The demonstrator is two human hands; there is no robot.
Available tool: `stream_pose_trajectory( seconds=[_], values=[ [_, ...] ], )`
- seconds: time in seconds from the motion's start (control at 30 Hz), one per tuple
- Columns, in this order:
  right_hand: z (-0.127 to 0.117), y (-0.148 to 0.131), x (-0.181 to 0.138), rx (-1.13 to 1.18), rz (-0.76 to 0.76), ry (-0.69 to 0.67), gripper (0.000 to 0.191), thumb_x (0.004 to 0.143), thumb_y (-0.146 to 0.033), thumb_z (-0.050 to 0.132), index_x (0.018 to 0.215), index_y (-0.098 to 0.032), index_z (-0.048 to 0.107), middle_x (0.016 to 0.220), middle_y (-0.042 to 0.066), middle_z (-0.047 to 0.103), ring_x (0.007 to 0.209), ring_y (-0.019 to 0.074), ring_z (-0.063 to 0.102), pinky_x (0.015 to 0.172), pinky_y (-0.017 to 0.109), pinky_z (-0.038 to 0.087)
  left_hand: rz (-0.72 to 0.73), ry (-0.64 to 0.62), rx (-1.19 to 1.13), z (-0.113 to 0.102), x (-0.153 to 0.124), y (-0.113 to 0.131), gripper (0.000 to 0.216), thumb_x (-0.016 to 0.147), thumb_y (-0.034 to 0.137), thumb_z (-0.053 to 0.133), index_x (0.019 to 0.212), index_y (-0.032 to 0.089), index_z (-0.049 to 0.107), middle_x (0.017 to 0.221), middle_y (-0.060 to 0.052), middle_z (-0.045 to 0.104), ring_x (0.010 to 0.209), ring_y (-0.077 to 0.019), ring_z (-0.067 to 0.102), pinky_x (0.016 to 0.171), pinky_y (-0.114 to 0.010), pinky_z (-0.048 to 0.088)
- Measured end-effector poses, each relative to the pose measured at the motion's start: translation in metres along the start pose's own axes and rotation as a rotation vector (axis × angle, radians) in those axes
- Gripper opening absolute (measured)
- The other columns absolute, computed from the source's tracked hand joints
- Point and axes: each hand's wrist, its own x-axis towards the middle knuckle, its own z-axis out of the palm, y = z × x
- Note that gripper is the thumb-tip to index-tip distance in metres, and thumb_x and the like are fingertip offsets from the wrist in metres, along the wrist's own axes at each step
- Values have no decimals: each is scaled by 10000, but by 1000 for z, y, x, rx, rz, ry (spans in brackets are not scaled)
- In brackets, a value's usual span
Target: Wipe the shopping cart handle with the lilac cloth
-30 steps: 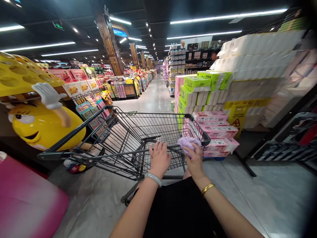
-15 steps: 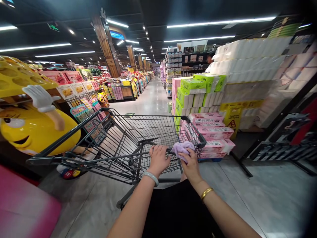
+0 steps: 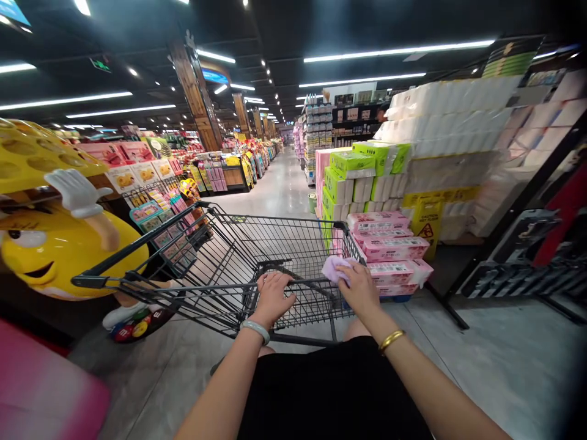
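A dark wire shopping cart (image 3: 293, 235) stands in front of me, turned at an angle, with only its bare wire basket showing. My left hand (image 3: 274, 298), with a pale bangle at the wrist, is closed over the cart's near top rail. Further right along that rail, my right hand (image 3: 361, 292) holds a crumpled light purple cloth (image 3: 336, 267) against the cart near its corner. Fingers of the right hand press into the cloth, partly covering it. A gold bracelet (image 3: 391, 341) circles the right wrist.
A large yellow candy-character figure (image 3: 68, 244) stands close on the cart's left. Pink tissue packs (image 3: 389, 247), green packs (image 3: 351, 164) and a yellow caution sign (image 3: 426, 223) are at the right. A grey aisle floor (image 3: 279, 177) runs ahead; a metal rack (image 3: 477, 256) stands far right.
My left hand has slid left along with the cart rail. My right hand and the purple cloth have shifted slightly along the rail toward the corner, and the cloth looks flatter.
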Motion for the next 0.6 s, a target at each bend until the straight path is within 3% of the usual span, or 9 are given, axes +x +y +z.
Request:
stream_pose_trajectory(
  seconds=[0.13,0.27,0.43,0.53,0.6],
  values=[
    [-6,-22,8,21,-84,-202,350,826,-155,569,1105,-268,747,1204,83,647,1170,277,547,1025,447,469,-40,34,6,-10,-5,-16,239,752,214,605,973,256,683,1055,-15,732,1121,-234,607,1175,-504,225],
    [-15,-22,14,-45,-80,-190,340,816,-111,554,1052,-239,762,1204,93,653,1181,281,536,1043,436,448,-118,104,3,-7,-12,-26,311,827,177,517,1038,293,714,1239,-20,715,1301,-260,539,1224,-620,54],
    [-14,-35,6,-53,-100,-315,299,805,-114,560,979,-234,772,1098,89,673,1109,269,565,1001,401,457,-362,253,25,21,-22,1,545,873,167,485,1406,243,575,1607,-121,396,1529,-340,258,1211,-682,116],
    [-9,-51,-6,6,-112,-346,298,814,-127,561,1001,-244,761,1106,81,669,1106,256,569,996,387,456,-204,210,-3,42,-32,32,587,878,131,468,1445,261,543,1638,-94,341,1552,-335,193,1221,-687,70],
    [-5,-59,-15,43,-129,-358,303,819,-133,566,1027,-251,753,1117,76,669,1099,249,572,996,388,455,-85,192,-47,53,-40,48,534,942,169,438,1449,303,535,1608,-57,404,1539,-298,249,1239,-664,31]
  ],
)
